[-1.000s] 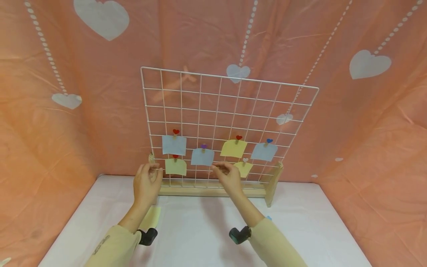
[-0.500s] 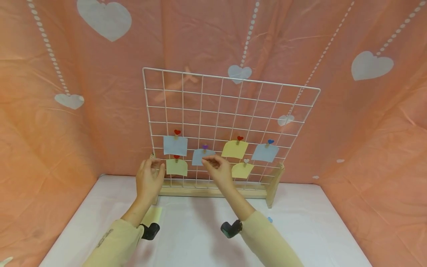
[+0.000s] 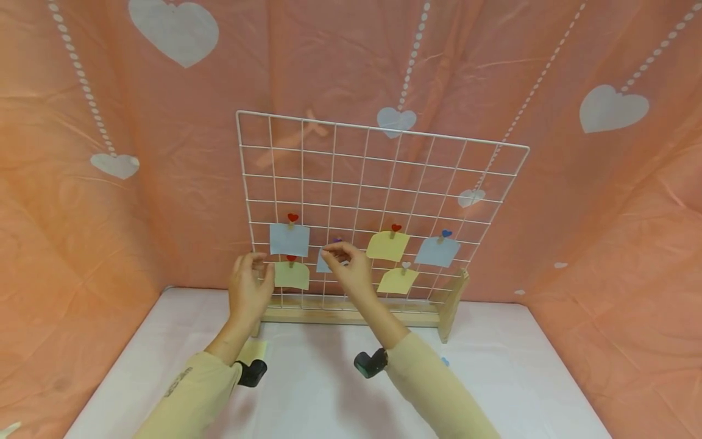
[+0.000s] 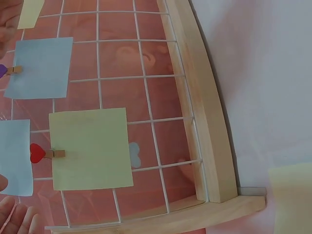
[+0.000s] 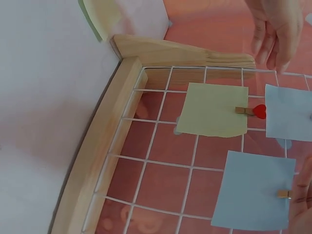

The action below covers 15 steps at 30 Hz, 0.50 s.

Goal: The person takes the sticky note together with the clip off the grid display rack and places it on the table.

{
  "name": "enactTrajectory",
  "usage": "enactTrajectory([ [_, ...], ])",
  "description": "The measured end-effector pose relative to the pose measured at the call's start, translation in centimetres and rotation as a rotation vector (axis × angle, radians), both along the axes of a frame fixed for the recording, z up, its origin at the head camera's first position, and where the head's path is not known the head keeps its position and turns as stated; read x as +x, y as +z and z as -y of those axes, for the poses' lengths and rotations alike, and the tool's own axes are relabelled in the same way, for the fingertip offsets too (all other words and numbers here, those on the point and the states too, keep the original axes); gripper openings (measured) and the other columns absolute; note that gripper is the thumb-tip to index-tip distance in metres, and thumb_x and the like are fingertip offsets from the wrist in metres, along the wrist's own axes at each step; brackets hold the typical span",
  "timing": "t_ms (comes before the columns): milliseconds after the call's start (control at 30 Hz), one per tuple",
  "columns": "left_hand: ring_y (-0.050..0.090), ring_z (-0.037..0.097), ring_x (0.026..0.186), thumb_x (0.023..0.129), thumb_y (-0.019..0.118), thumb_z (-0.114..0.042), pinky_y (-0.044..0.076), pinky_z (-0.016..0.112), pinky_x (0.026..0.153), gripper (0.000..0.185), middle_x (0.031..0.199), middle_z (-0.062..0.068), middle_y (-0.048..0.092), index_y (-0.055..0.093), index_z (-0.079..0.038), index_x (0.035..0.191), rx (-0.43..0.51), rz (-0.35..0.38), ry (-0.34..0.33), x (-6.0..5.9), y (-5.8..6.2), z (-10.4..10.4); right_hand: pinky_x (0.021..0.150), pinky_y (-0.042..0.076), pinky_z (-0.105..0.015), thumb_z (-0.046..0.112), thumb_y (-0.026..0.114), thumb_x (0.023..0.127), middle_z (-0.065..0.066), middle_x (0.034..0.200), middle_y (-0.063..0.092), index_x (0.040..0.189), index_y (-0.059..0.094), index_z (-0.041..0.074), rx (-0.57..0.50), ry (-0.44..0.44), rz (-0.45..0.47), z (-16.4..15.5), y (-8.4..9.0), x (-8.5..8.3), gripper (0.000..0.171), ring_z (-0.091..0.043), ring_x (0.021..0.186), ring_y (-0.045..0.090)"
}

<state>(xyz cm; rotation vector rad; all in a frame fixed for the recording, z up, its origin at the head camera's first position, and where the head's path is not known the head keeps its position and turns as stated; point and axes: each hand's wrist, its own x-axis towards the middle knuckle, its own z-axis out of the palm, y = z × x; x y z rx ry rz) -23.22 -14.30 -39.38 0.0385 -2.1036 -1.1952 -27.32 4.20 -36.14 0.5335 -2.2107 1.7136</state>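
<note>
A white wire grid stands upright in a wooden base and carries several paper notes held by small heart clips. My left hand hovers at the grid's left edge, fingers loosely bent, beside a pale green note with a red heart clip. Above that hangs a blue note. In front of the middle blue note is my right hand, thumb and index finger drawn close; nothing shows between them. It partly covers this note and its purple heart clip.
Two yellow notes and another blue note hang on the grid's right half. A yellow sticky pad lies on the white table, behind the left wrist. A small blue piece lies at the right.
My right hand has moved left and slightly up, from the middle blue note's lower right corner to in front of it. The left hand has shifted a little right. The notes stay in place.
</note>
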Motion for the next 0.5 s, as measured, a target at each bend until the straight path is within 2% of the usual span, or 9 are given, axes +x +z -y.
enactTrajectory([
  [233, 0.056, 0.038, 0.089, 0.087, 0.062, -0.004, 0.045, 0.045, 0.076, 0.029, 0.1, 0.024, 0.056, 0.058, 0.008, 0.113, -0.001, 0.011, 0.012, -0.2, 0.3, -0.3, 0.058, 0.047, -0.017, 0.015, 0.069, 0.089, -0.013, 0.088, 0.069, 0.096, 0.071, 0.003, 0.039, 0.016, -0.015, 1.1, 1.0, -0.3, 0.015, -0.011, 0.075, 0.057],
  [500, 0.059, 0.04, 0.096, 0.089, 0.062, -0.005, 0.05, 0.049, 0.081, 0.039, 0.112, 0.026, 0.058, 0.053, 0.007, 0.125, 0.002, -0.001, 0.0, -0.8, 0.8, -0.6, 0.053, 0.044, -0.017, 0.014, 0.066, 0.09, -0.012, 0.089, 0.068, 0.109, 0.069, 0.004, 0.162, 0.054, -0.123, 2.5, 2.4, -0.9, 0.022, -0.021, 0.075, 0.063],
])
